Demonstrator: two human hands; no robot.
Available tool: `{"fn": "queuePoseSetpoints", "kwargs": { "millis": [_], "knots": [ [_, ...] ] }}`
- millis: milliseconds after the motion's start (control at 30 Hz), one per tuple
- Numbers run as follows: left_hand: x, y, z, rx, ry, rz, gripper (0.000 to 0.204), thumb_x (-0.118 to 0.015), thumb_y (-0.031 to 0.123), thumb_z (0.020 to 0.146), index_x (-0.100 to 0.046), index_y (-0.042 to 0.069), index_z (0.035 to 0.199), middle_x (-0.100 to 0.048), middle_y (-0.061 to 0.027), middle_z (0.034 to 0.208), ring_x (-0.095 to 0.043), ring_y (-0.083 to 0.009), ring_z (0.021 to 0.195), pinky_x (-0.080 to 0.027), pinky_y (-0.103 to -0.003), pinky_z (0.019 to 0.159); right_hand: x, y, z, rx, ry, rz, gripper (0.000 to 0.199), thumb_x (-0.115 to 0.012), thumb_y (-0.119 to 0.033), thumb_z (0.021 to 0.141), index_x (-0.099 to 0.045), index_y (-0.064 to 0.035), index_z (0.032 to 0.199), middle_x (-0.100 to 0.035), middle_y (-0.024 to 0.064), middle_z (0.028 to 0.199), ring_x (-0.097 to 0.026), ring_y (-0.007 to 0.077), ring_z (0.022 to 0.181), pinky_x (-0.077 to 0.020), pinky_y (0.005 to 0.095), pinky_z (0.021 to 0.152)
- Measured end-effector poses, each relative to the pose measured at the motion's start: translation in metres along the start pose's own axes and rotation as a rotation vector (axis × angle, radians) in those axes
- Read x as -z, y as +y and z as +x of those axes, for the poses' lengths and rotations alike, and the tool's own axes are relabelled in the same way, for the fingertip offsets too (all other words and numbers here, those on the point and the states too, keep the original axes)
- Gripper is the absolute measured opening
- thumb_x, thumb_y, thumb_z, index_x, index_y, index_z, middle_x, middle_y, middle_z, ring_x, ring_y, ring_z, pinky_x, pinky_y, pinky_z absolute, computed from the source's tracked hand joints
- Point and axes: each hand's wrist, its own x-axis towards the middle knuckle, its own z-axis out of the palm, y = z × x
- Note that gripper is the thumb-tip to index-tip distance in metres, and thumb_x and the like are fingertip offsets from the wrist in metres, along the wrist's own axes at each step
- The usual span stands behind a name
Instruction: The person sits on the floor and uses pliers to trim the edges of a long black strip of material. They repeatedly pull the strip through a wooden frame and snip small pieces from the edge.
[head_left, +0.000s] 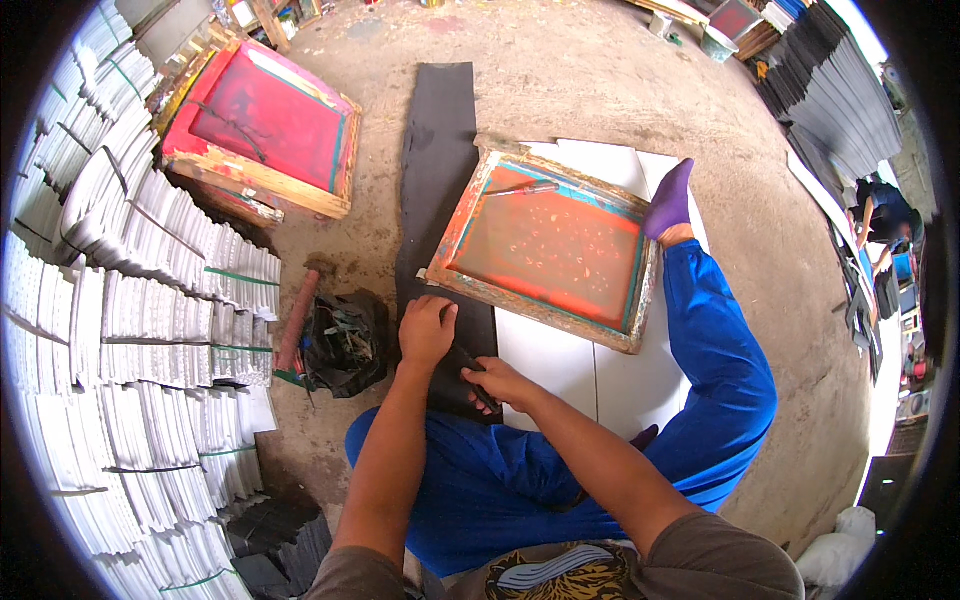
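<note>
A long black strip of sheet material (440, 130) runs along the floor and under my hands. My left hand (428, 330) rests at the strip's left edge with curled fingers; whatever they hold is hidden. Just to its right, my right hand (500, 384) is closed around a slim black tool (484, 397) over the near part of the strip. Beyond my hands, a wood-framed printing screen (560, 250) with orange and teal stains lies tilted on white sheets (540, 345). On the screen lies a small screwdriver-like tool (522, 188) with a red-and-grey handle.
Bundled white sheets (150, 400) stack high at left. A black plastic bag (345, 340) and a reddish roll (298, 320) sit nearby. A red-stained screen (270, 120) stands far left. My purple-socked foot (672, 195) touches the orange screen's edge. Another person (885, 215) bends at far right.
</note>
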Motion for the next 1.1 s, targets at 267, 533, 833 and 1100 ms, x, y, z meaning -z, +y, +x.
{"fn": "queuePoseSetpoints", "kwargs": {
  "millis": [267, 533, 833, 1100],
  "knots": [
    [-0.032, 0.019, -0.003, -0.336, -0.008, 0.419, 0.057, -0.061, 0.035, 0.096, -0.047, 0.021, 0.150, -0.037, -0.0030, 0.160, -0.032, -0.0332, 0.148, -0.026, -0.062, 0.118, 0.028, 0.025, -0.003, 0.118, 0.129, -0.124, 0.027, -0.057, -0.030, 0.103, -0.056, -0.0032, 0.104, -0.064, 0.0068, 0.075, -0.063, 0.0152, 0.058, -0.0506, 0.0301, 0.047],
    [-0.031, 0.033, -0.010, -0.250, 0.022, 0.482, 0.050, -0.061, 0.037, 0.096, -0.057, 0.016, 0.141, -0.049, -0.0026, 0.152, -0.039, -0.0337, 0.144, -0.026, -0.062, 0.118, 0.058, 0.047, -0.011, 0.186, 0.260, -0.192, 0.034, -0.057, -0.033, 0.102, -0.057, 0.0014, 0.105, -0.067, 0.0108, 0.077, -0.066, 0.0184, 0.059, -0.0527, 0.0357, 0.055],
    [-0.033, 0.009, -0.001, -0.306, 0.231, 0.353, 0.030, -0.067, 0.024, 0.092, -0.072, 0.012, 0.119, -0.060, -0.0077, 0.135, -0.049, -0.0334, 0.132, -0.036, -0.056, 0.113, 0.070, 0.060, -0.025, 0.183, 0.302, -0.224, 0.033, -0.057, -0.035, 0.100, -0.057, -0.0026, 0.106, -0.066, 0.0096, 0.082, -0.066, 0.0187, 0.064, -0.0514, 0.0352, 0.053],
    [-0.033, 0.018, 0.004, -0.401, 0.154, 0.370, 0.036, -0.069, 0.025, 0.091, -0.069, 0.015, 0.125, -0.059, -0.0110, 0.133, -0.049, -0.0332, 0.131, -0.035, -0.054, 0.114, 0.081, 0.076, -0.037, 0.144, 0.327, -0.328, 0.037, -0.059, -0.037, 0.097, -0.061, -0.0035, 0.112, -0.068, 0.0138, 0.087, -0.070, 0.0265, 0.075, -0.0550, 0.0423, 0.066]
  ]
}}
